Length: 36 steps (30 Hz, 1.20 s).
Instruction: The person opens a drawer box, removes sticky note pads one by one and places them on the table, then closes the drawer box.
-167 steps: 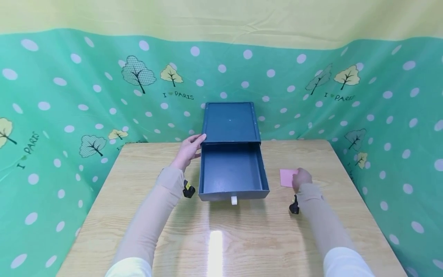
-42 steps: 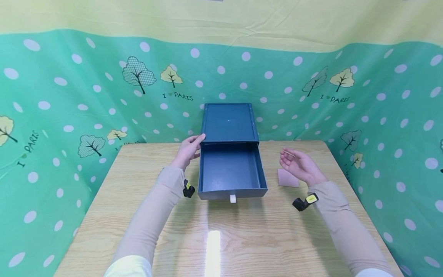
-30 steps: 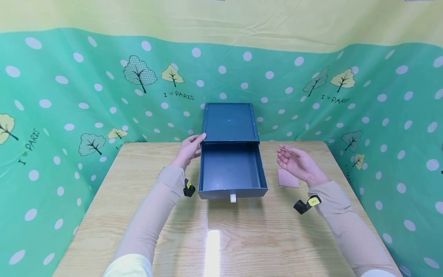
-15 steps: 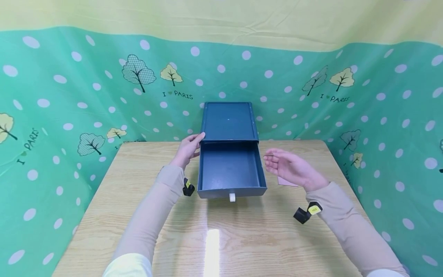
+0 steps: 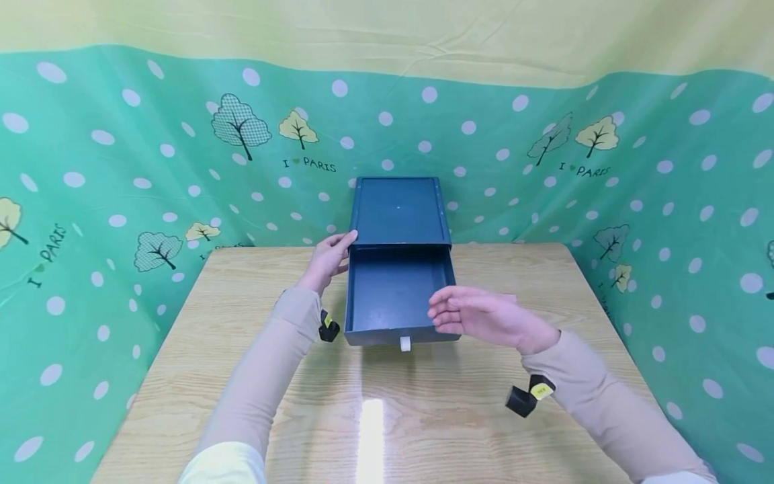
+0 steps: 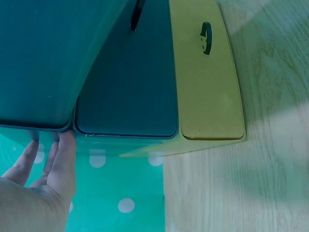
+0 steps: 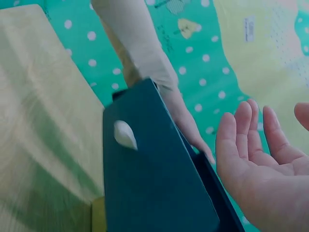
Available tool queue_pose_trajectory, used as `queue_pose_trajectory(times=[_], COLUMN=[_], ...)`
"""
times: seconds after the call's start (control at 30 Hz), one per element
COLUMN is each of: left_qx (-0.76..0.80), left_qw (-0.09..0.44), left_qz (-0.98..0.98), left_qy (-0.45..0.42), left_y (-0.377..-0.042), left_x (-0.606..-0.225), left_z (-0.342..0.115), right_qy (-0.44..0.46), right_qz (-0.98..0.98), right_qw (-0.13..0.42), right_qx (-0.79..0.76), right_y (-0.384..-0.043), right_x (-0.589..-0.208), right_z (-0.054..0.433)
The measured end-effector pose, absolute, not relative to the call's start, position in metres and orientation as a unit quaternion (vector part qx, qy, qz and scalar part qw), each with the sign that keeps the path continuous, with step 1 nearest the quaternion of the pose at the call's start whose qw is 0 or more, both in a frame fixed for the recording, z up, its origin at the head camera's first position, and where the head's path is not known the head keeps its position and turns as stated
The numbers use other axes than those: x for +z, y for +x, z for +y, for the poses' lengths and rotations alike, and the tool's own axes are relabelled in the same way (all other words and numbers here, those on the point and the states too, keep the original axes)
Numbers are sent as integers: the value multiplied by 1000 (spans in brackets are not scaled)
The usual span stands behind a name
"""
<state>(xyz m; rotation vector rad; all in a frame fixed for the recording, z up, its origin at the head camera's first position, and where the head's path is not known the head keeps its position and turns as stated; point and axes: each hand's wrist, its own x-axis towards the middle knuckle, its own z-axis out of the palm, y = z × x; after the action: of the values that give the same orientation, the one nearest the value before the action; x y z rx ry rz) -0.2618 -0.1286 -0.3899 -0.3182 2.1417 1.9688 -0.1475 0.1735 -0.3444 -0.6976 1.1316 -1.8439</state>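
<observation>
A blue drawer cabinet (image 5: 398, 212) stands at the table's back, its top drawer (image 5: 387, 296) pulled out with bare insides. My left hand (image 5: 329, 259) rests on the cabinet's front left corner, thumb by the top edge; the left wrist view has straight fingers (image 6: 63, 164) against its side. Over the drawer's front right corner hovers my right hand (image 5: 486, 316), its fingers loosely bent. Nothing shows in that hand (image 7: 265, 174) in the right wrist view. Behind it, only a sliver of a pink paper square (image 5: 510, 297) is visible on the table.
A white tab handle (image 5: 405, 343) juts from the open drawer's front. Below it, the left wrist view shows another blue drawer (image 6: 130, 92) and a yellow drawer (image 6: 207, 87) with a dark loop handle. A green dotted curtain (image 5: 242, 181) surrounds the wooden table (image 5: 338, 417).
My right hand has gone from the pink paper leftward and nearer me, over the drawer's corner. A thin tan edge seen earlier at its fingertips no longer shows. The left hand stays put.
</observation>
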Motion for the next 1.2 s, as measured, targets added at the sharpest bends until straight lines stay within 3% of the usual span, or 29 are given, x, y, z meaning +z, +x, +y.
queue_pose_trajectory(times=[0.3, 1.2], left_qx=[667, 667], left_qw=[113, 120], left_qz=[729, 727], left_qy=[-105, -109], left_y=[-262, -261], left_x=[-389, -390], left_z=[-129, -130], right_qy=[-345, -220], right_qz=[484, 533], right_qw=[472, 544], right_qx=[-651, -610], right_y=[-132, -116], right_x=[-354, -418], right_z=[159, 148])
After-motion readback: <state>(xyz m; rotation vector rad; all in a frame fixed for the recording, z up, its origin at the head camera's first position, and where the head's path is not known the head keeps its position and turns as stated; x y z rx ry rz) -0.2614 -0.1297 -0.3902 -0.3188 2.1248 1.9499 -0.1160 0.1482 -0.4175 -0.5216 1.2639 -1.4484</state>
